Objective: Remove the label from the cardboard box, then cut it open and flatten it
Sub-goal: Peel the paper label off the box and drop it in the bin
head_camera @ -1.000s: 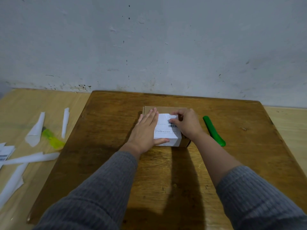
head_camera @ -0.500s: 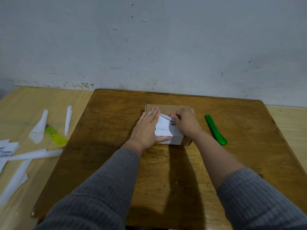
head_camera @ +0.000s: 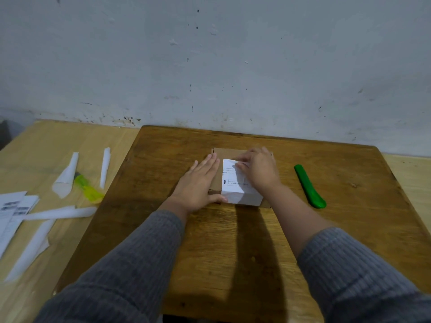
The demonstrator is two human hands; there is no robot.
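A small brown cardboard box [head_camera: 216,185] sits in the middle of the dark wooden table [head_camera: 349,229]. A white printed label [head_camera: 233,186] covers its top and wraps over the near face. My left hand [head_camera: 200,183] lies flat on the box's left side, thumb against the near face. My right hand [head_camera: 258,170] rests over the label's far right part, fingertips curled at its far edge; the view is blurred, and I cannot tell if they pinch it. A green box cutter [head_camera: 309,186] lies on the table to the right of the box.
On the lighter surface to the left lie several white paper strips [head_camera: 67,174], peeled labels [head_camera: 11,207] and a yellow-green cutter [head_camera: 87,188]. A grey-white wall [head_camera: 210,66] stands right behind the table.
My right hand slid left along the label's far edge. The far corner, lifted half a second ago, now looks flatter under my fingers. My left hand stayed on the box.
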